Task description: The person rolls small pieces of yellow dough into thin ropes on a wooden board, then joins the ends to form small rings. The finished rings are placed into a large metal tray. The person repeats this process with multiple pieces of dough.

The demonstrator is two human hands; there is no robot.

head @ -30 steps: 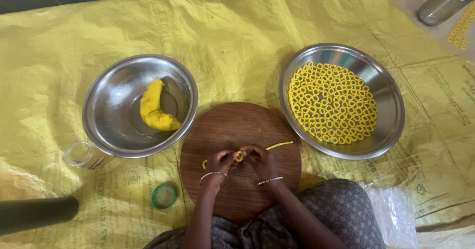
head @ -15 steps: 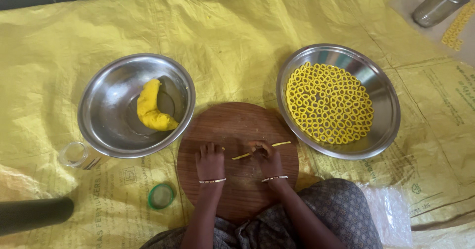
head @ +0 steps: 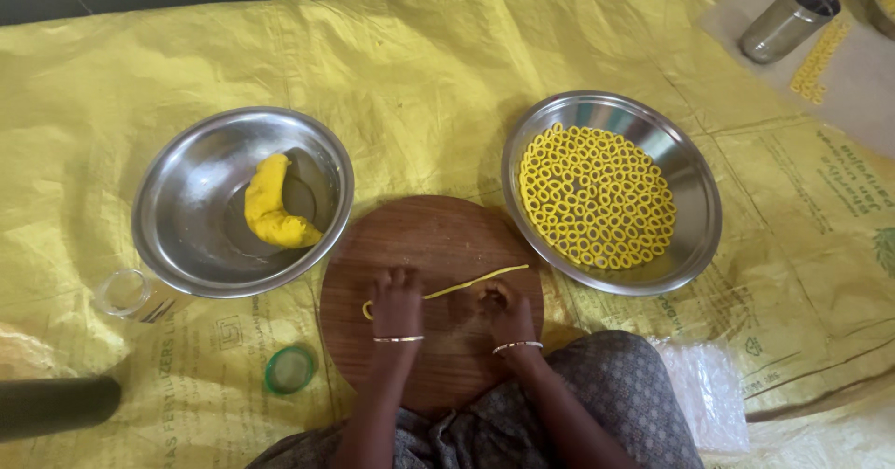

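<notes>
Both hands are flat on a round wooden board (head: 438, 245) sitting low in the centre of the frame, rolling out a thin yellow dough rope (head: 466, 286) that runs diagonally across it. The left hand (head: 397, 303) presses down on the lower-left end of the rope with fingers stretched out and close together, palm down. The right hand (head: 504, 307) sits on the middle of the rope, fingers curled loosely over it, not really pinching as far as I can see. Left of the board there's a steel bowl (head: 186, 236) with a curved lump of yellow dough (head: 272, 206) in it. On the right, another steel bowl (head: 695, 199) is packed with small yellow dough rings (head: 597, 197). Everything rests on a yellow plastic sack sheet (head: 419, 68) with faint green print along the bottom left and right edge. A small green-rimmed lid (head: 289, 369) lies lower left, a clear glass (head: 126, 293) just beside the left bowl, and a steel tumbler (head: 788, 21) stands upper right.
</notes>
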